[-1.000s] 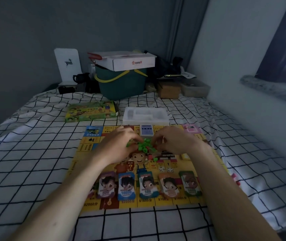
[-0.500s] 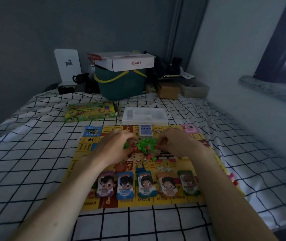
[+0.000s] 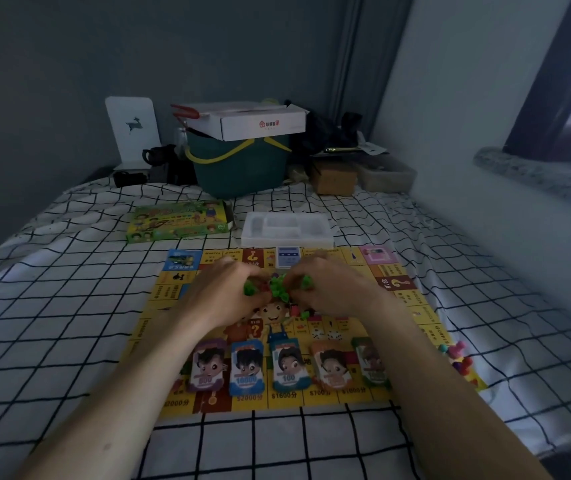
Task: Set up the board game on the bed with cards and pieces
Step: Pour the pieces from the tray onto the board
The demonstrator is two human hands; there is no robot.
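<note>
A yellow game board [image 3: 415, 306] lies flat on the checked bedsheet. A heap of small green plastic pieces [image 3: 279, 289] sits at its centre. My left hand [image 3: 221, 292] and my right hand [image 3: 332, 289] cup the heap from either side, with curled fingers on the green pieces. Several stacks of character money cards [image 3: 246, 370] line the board's near edge. A blue card deck [image 3: 289, 257] lies at the far edge, and two white dice [image 3: 325, 335] rest near the middle.
Beyond the board are the green game box [image 3: 176, 221] and a clear plastic tray [image 3: 287, 228]. A green bucket [image 3: 239, 168] with a white carton on top stands at the bed's head. Coloured pawns [image 3: 457, 355] lie off the board's right edge. A wall runs along the right.
Both hands have moved a little farther up the board with the green heap and closed in tighter around it.
</note>
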